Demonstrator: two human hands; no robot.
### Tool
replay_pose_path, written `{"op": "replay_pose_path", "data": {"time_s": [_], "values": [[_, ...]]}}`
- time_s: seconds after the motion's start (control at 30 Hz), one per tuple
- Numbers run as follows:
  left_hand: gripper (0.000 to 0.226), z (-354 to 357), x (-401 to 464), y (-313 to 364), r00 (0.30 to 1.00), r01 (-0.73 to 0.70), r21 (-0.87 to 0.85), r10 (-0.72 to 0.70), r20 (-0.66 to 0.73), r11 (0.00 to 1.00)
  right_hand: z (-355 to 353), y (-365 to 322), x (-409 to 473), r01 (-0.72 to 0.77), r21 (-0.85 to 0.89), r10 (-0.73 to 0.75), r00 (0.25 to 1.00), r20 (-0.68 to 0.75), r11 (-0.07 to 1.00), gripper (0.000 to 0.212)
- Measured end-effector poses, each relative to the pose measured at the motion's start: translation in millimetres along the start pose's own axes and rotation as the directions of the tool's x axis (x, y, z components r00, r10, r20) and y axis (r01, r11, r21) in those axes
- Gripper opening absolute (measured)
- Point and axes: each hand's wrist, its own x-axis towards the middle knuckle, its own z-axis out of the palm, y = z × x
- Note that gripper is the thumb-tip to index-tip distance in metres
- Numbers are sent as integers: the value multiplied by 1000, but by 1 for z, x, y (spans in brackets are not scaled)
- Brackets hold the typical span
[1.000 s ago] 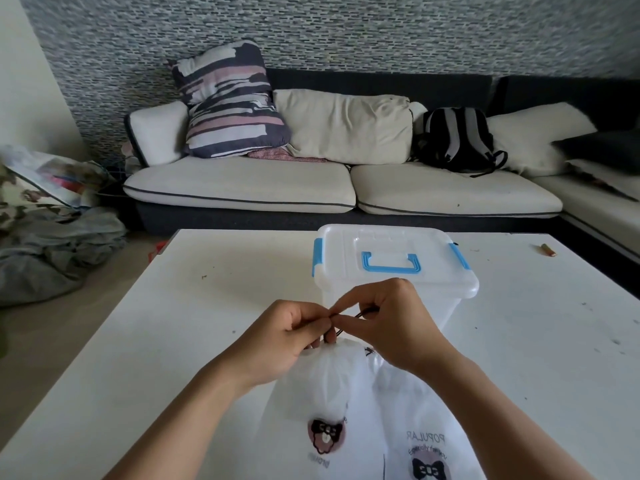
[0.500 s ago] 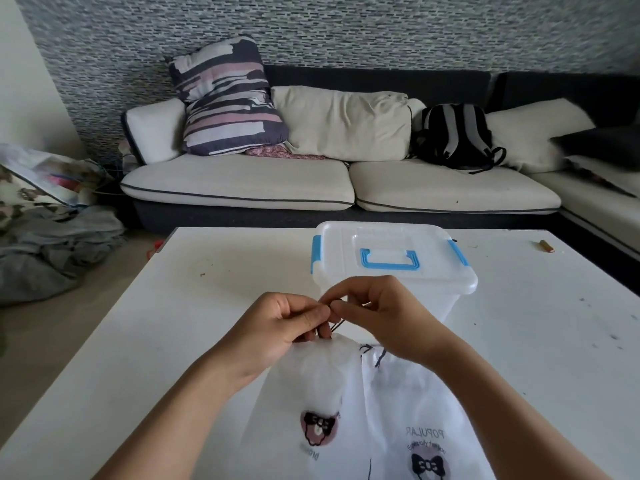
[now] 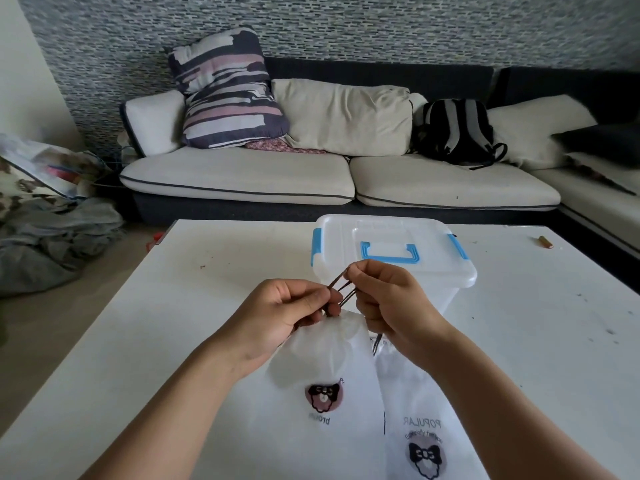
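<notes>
Nearest us, two white drawstring bags lie side by side on the white table (image 3: 207, 289). The left bag (image 3: 322, 355) has its neck gathered and lifted, while the right bag (image 3: 408, 427) lies flat just beside it, partly under the right forearm. Our left hand (image 3: 277, 313) grasps the bunched neck of the left bag, thumb and fingers pinched together at its top. Our right hand (image 3: 391, 303) pinches the dark cord (image 3: 337, 278), whose strands run taut between the two hands. Just behind the hands stands a clear plastic box (image 3: 394, 251) with a closed lid and blue clips. A small brown stub (image 3: 544, 242) lies far off on the table's right side. Beyond the table we see a sofa (image 3: 242, 178) with a striped pillow (image 3: 225, 91) and a backpack (image 3: 453, 129).
</notes>
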Motion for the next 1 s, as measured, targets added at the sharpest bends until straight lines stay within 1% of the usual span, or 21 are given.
{"op": "replay_pose_path", "data": {"time_s": [0.03, 0.1, 0.17, 0.2, 0.23, 0.3, 0.37, 0.47, 0.53, 0.6, 0.63, 0.67, 0.7, 0.77, 0.87, 0.93, 1.0], "values": [[18, -1, 0, -1, 1000, 11, -13, -11, -15, 1000, -4, -1, 1, 16, -58, -16, 1000, 5, 998, 15], [16, -4, 1, -2, 998, 17, -17, -18, -67, 1000, -14, -5, 2, 70, -292, -71, 997, 7, 954, 13], [13, -7, 2, -4, 992, 10, 11, -9, -128, 1000, -23, -15, -2, 106, -556, -103, 994, 36, 824, 9], [11, -7, 3, -5, 988, 4, 38, 2, -156, 999, -27, -20, -4, 110, -647, -98, 994, 55, 755, 7], [10, -7, 4, -5, 984, -5, 80, 19, -174, 997, -30, -24, -6, 116, -709, -93, 993, 71, 696, 10], [10, -6, 4, -7, 984, -27, 193, 59, -166, 981, -32, -32, -11, 150, -772, -111, 988, 103, 618, 15], [12, -2, 4, -9, 989, -53, 298, 91, -114, 953, -25, -37, -15, 236, -788, -192, 970, 152, 569, 14], [16, 8, 3, -11, 993, -83, 418, 112, -46, 905, -7, -35, -16, 389, -805, -330, 909, 256, 447, 13], [22, 14, 1, -8, 996, -86, 435, 89, 15, 896, -1, -27, -14, 446, -806, -388, 873, 296, 389, 13], [27, 17, -1, -6, 995, -69, 385, 38, 90, 920, -1, -20, -10, 458, -807, -435, 855, 284, 373, 12], [24, 18, -2, -5, 994, -47, 343, 8, 113, 938, -3, -17, -9, 454, -806, -455, 850, 265, 380, 11], [15, 19, -3, -4, 992, -19, 297, -19, 123, 955, -5, -14, -7, 449, -801, -469, 849, 244, 396, 11], [13, 20, -3, -5, 993, -1, 268, -31, 116, 963, -6, -12, -6, 446, -794, -479, 848, 227, 413, 10], [22, 23, -2, -7, 998, 17, 243, -33, 62, 970, -6, -10, -6, 447, -764, -477, 854, 209, 465, 11], [28, 24, 0, -9, 998, 51, 163, -46, -35, 985, -2, -9, -5, 406, -709, -416, 893, 173, 577, 12], [38, 24, 2, -7, 990, 89, 64, -81, -119, 994, -4, -8, -3, 373, -724, -431, 895, 115, 580, 7], [43, 20, 6, -7, 957, 100, -20, -102, -271, 995, -11, -10, -2, 367, -727, -474, 878, 65, 581, 13]]}}
